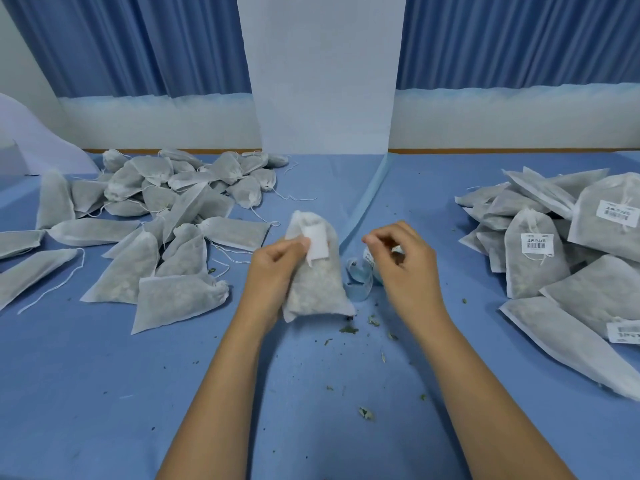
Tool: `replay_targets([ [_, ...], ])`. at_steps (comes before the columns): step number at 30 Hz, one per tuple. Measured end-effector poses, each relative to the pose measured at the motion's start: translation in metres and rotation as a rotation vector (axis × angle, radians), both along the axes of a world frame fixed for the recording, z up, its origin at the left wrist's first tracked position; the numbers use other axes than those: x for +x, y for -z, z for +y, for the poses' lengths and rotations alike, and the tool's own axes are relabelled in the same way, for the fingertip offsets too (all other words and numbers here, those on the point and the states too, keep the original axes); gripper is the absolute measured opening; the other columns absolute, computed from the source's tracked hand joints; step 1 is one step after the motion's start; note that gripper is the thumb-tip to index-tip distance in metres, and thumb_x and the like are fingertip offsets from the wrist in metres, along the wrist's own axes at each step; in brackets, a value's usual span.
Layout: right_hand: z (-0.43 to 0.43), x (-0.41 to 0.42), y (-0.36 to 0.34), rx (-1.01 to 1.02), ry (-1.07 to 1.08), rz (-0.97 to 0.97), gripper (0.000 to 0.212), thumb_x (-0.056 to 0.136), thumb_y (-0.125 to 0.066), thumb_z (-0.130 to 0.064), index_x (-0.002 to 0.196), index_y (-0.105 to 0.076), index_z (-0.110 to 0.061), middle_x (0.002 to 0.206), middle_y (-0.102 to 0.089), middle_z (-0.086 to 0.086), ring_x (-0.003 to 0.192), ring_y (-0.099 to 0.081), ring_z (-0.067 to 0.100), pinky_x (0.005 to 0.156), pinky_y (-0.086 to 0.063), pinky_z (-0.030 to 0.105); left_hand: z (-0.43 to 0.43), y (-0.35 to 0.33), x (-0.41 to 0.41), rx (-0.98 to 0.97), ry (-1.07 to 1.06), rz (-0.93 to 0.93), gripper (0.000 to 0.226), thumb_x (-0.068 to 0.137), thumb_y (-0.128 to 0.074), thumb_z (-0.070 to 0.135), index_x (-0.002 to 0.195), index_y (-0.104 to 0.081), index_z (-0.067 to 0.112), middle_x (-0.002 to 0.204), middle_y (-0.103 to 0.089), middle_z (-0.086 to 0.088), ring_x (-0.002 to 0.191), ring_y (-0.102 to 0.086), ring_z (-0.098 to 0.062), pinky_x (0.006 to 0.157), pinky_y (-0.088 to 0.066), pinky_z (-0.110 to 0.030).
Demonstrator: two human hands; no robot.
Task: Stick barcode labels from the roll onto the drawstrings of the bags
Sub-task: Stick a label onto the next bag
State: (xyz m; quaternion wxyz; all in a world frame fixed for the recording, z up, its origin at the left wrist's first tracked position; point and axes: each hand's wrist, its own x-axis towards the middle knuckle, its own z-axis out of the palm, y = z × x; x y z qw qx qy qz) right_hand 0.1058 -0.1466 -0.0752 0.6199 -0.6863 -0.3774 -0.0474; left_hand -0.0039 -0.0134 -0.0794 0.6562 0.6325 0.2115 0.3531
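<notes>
My left hand (275,268) grips a white drawstring bag (317,289) filled with dried herbs, held upright at the table's middle. A white label (317,244) sits near the bag's top, with my thumb pressing its left edge. My right hand (403,268) hovers just right of the bag, its fingers curled. Its fingertips seem to pinch something small and white, which is blurred. The label roll (360,277), with pale blue backing, lies on the table between my hands, partly hidden behind the right one.
A pile of unlabelled bags (156,216) with loose strings covers the left of the blue table (104,393). Labelled bags (561,244) are stacked at the right. Herb crumbs (365,414) are scattered in front of me. A white pillar (322,81) stands behind.
</notes>
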Motion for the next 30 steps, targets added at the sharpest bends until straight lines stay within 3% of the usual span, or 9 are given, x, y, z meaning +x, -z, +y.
replay_targets([
  [2,-0.003,-0.001,-0.004,-0.006,-0.128,0.055,0.009,0.088,-0.065,-0.019,0.079,-0.066,-0.019,0.063,-0.048,0.007,0.055,-0.037,0.012,0.055,-0.032,0.014,-0.005,0.001,0.003,0.113,0.066,0.049,0.03,0.091,-0.062,0.007,0.067,-0.075,0.02,0.073,-0.064,0.009,0.066,-0.059,-0.003,0.064,-0.046,-0.017],
  [6,-0.002,-0.002,-0.002,-0.148,-0.201,0.028,0.013,0.084,-0.07,-0.013,0.079,-0.067,-0.024,0.052,-0.034,-0.011,0.05,-0.03,0.006,0.052,-0.028,0.014,-0.01,0.002,0.002,0.155,0.149,0.067,0.028,0.089,-0.065,0.007,0.07,-0.077,0.023,0.082,-0.068,0.014,0.076,-0.064,0.001,0.068,-0.049,-0.012],
  [13,-0.011,0.009,-0.009,-0.076,-0.293,0.171,0.018,0.081,-0.072,-0.008,0.072,-0.073,-0.024,0.055,-0.048,-0.009,0.052,-0.037,0.006,0.051,-0.032,0.01,-0.012,0.001,0.002,0.128,0.172,0.094,0.01,0.073,-0.071,0.037,0.071,-0.079,0.031,0.091,-0.069,0.009,0.084,-0.065,0.002,0.073,-0.048,-0.01],
  [16,-0.017,0.016,-0.012,-0.006,-0.252,0.216,0.02,0.082,-0.07,-0.009,0.07,-0.071,-0.025,0.065,-0.058,0.001,0.06,-0.044,0.009,0.055,-0.034,0.013,-0.009,0.002,0.003,0.138,0.136,0.1,0.016,0.085,-0.069,0.026,0.074,-0.08,0.031,0.102,-0.072,-0.001,0.093,-0.066,-0.001,0.077,-0.047,-0.008],
  [20,-0.023,0.02,-0.018,0.14,-0.318,0.305,0.016,0.081,-0.071,-0.012,0.073,-0.07,-0.026,0.067,-0.064,-0.008,0.06,-0.055,0.003,0.059,-0.042,0.012,-0.006,0.006,0.003,0.169,0.144,0.141,0.024,0.089,-0.068,0.017,0.074,-0.08,0.032,0.105,-0.07,-0.006,0.094,-0.064,-0.002,0.08,-0.047,-0.01],
  [26,-0.016,0.012,-0.014,0.105,-0.407,0.29,0.019,0.076,-0.073,-0.007,0.076,-0.07,-0.025,0.078,-0.069,-0.007,0.073,-0.057,0.013,0.066,-0.047,0.014,-0.007,0.009,0.005,0.163,0.211,0.14,0.028,0.079,-0.075,0.0,0.082,-0.079,0.028,0.097,-0.071,0.011,0.093,-0.064,0.001,0.074,-0.047,-0.009],
  [30,-0.012,0.01,-0.01,-0.023,-0.429,0.165,0.022,0.078,-0.074,-0.003,0.078,-0.069,-0.024,0.076,-0.066,-0.015,0.062,-0.046,0.005,0.057,-0.035,0.009,-0.007,0.009,0.005,0.221,0.26,0.179,0.036,0.076,-0.076,-0.002,0.094,-0.075,0.029,0.09,-0.071,0.015,0.089,-0.064,0.002,0.079,-0.049,-0.015],
])
